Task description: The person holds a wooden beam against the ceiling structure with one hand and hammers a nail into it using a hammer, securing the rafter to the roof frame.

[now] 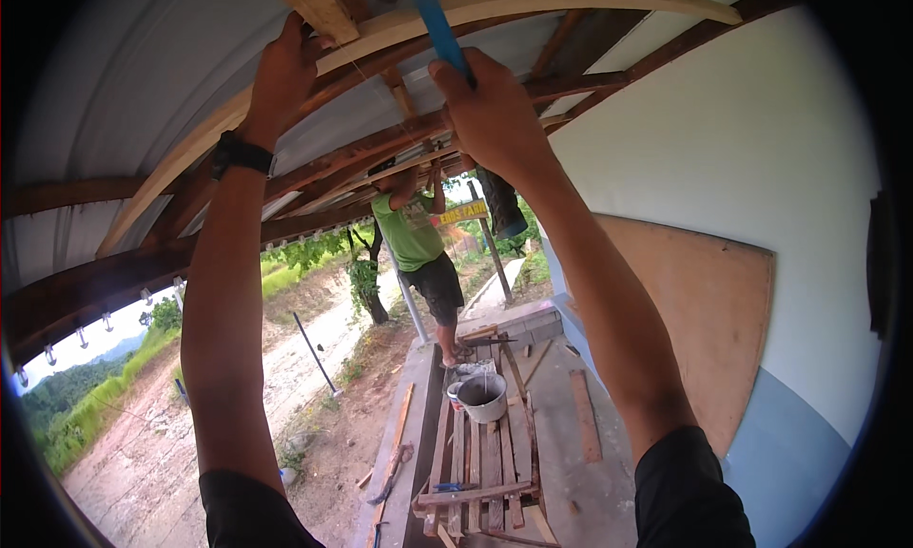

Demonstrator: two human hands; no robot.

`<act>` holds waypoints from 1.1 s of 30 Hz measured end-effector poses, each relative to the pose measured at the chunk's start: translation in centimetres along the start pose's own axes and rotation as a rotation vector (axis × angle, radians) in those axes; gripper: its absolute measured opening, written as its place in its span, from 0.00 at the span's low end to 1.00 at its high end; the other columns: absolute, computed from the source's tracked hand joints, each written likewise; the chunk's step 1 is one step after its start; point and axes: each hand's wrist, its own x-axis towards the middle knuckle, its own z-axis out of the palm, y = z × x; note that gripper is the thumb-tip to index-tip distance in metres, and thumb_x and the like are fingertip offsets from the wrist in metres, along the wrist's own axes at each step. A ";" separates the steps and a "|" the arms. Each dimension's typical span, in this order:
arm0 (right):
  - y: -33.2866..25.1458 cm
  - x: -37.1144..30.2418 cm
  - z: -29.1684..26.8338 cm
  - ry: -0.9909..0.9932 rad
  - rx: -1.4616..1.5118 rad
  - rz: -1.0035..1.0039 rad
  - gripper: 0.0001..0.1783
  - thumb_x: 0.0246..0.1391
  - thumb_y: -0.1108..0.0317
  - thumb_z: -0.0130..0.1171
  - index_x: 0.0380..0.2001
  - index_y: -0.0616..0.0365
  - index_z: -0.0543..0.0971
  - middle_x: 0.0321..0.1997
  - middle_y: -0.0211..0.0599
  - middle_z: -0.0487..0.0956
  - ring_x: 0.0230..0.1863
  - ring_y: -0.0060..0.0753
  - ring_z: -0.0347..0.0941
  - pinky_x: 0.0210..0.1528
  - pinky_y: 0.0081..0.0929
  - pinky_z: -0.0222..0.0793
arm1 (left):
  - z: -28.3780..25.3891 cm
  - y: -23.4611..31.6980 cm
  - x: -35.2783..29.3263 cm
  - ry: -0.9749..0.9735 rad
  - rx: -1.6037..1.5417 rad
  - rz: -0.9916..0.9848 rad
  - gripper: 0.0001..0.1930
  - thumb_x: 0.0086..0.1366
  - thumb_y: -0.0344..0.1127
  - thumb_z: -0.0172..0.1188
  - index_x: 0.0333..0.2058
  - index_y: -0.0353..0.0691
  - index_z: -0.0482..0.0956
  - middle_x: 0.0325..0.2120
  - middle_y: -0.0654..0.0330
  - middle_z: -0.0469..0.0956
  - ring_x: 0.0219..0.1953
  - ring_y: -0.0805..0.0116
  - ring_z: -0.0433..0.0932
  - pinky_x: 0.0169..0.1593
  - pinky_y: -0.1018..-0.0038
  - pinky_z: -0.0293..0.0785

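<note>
Both my arms reach up to the roof frame. My left hand [288, 73], with a dark band on its wrist, is closed at the end of a wooden beam [319, 4], beside a long pale wooden strip [214, 130]. What its fingers pinch, if anything, is too small to make out. Thin string runs down from near those fingers. My right hand [499, 115] is wrapped round a hammer [439, 25] with a blue shaft; its black grip sticks out below the hand. The hammer's head is mostly cut off at the upper edge.
Ahead, a person in a green shirt [411, 232] reaches up to the rafters. Below me stands a slatted wooden bench [490, 462] bearing a bucket [483, 398] and a blue-handled tool. Loose boards lie on the concrete floor. A white wall with a plywood panel [694, 306] rises at right.
</note>
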 end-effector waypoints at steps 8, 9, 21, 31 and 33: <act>-0.8 0.5 1.7 0.276 -0.006 -0.171 0.15 0.67 0.58 0.53 0.43 0.60 0.75 0.25 0.52 0.81 0.30 0.65 0.80 0.34 0.52 0.75 | -0.1 0.3 0.3 0.004 0.028 -0.002 0.18 0.69 0.30 0.59 0.55 0.35 0.69 0.40 0.43 0.85 0.42 0.38 0.83 0.41 0.49 0.79; 1.0 1.1 2.2 0.146 -0.072 -0.133 0.16 0.68 0.56 0.53 0.40 0.59 0.74 0.20 0.42 0.75 0.21 0.44 0.74 0.25 0.41 0.71 | 0.2 0.3 0.1 0.008 0.031 -0.031 0.18 0.69 0.30 0.59 0.56 0.35 0.69 0.40 0.44 0.85 0.42 0.38 0.83 0.41 0.49 0.79; 0.1 0.6 2.2 0.229 -0.006 -0.223 0.16 0.68 0.57 0.53 0.37 0.61 0.73 0.18 0.42 0.74 0.17 0.43 0.73 0.21 0.39 0.70 | 0.4 0.2 0.5 0.000 0.061 -0.003 0.17 0.70 0.32 0.60 0.54 0.35 0.70 0.40 0.43 0.85 0.42 0.38 0.83 0.39 0.49 0.79; -0.4 -0.4 2.2 0.321 -0.120 -0.332 0.17 0.68 0.58 0.52 0.40 0.65 0.74 0.22 0.54 0.79 0.24 0.63 0.79 0.33 0.51 0.77 | 0.5 0.3 0.2 0.026 0.049 0.032 0.16 0.70 0.32 0.59 0.53 0.35 0.71 0.38 0.41 0.85 0.41 0.38 0.82 0.39 0.48 0.78; -0.5 0.5 1.9 0.103 -0.071 -0.097 0.18 0.68 0.57 0.53 0.39 0.66 0.74 0.21 0.54 0.79 0.25 0.63 0.80 0.34 0.51 0.77 | 0.3 0.3 0.3 0.002 0.097 -0.033 0.17 0.70 0.32 0.59 0.55 0.35 0.71 0.39 0.42 0.85 0.42 0.38 0.83 0.39 0.49 0.78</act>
